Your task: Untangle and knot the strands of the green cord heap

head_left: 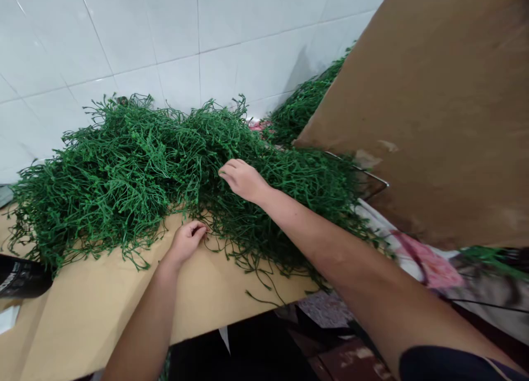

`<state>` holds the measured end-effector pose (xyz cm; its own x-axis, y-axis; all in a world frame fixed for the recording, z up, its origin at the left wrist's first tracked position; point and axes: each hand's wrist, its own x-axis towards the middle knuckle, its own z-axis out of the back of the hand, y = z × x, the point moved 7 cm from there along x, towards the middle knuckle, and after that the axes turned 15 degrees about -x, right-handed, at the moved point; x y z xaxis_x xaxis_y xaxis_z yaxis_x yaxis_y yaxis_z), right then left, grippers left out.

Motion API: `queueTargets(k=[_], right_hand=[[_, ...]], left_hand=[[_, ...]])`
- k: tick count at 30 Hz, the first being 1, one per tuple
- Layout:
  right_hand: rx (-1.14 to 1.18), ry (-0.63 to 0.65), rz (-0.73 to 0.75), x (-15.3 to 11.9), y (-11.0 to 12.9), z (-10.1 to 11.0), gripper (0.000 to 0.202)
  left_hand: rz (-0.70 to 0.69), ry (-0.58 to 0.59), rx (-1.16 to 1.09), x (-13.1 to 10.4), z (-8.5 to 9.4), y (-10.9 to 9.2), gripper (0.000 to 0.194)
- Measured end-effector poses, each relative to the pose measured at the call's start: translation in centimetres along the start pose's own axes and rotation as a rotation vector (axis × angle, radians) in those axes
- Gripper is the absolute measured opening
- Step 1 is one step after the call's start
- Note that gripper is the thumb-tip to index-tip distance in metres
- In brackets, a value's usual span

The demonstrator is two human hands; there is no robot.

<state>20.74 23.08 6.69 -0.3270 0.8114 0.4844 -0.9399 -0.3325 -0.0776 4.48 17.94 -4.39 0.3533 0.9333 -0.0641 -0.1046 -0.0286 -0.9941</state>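
Fingers (226, 170) of the right hand (243, 180) are curled downward and bunched, their tips pressed into the heap of green artificial foliage sprigs (124, 172); whether a strand is actually pinched between them cannot be told, as the tips are sunk among the stems. The left hand (185, 242) lies at the heap's near edge on the tan counter (82, 309), its fingers loosely closed around what appears to be one or two thin stems trailing off the pile. The heap occupies the rear of the counter against the white tiled wall (165, 34), and a second mass of the same greenery (301, 105) lies behind a large sheet of brown cardboard (433, 111) leaning at right. A metal wire frame (367, 177) shows at the cardboard's lower edge, above a pink patterned cloth (425, 262); a dark object (20, 276) sits at the far left. As a judgement, separating a sprig cleanly calls for steadying the tangle with one hand while the other draws a single stem out slowly along its length, so neighbouring branches do not snag.
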Motion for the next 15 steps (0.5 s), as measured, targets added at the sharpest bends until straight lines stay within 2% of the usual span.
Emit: queueTargets(k=[3,5,11,15], right_hand=[[0.112,-0.125,-0.106,-2.7,-1.9,0.3,0.032],[0.137,-0.165,-0.128,-4.0,-2.0,0.3,0.032],[-0.016,-0.111,-0.185,-6.2,-1.0,-0.4,0.038],[-0.163,-0.027,-0.205,-6.4,-0.5,-1.9,0.043]], left_hand=[[-0.043,0.015,0.054,0.3,0.0,0.5,0.017],[-0.077,0.011,0.126,0.4,0.0,0.6,0.018],[-0.119,-0.014,0.423,-0.2,-0.4,-0.2,0.025],[-0.136,-0.009,0.468,-0.6,-0.7,-0.8,0.026]])
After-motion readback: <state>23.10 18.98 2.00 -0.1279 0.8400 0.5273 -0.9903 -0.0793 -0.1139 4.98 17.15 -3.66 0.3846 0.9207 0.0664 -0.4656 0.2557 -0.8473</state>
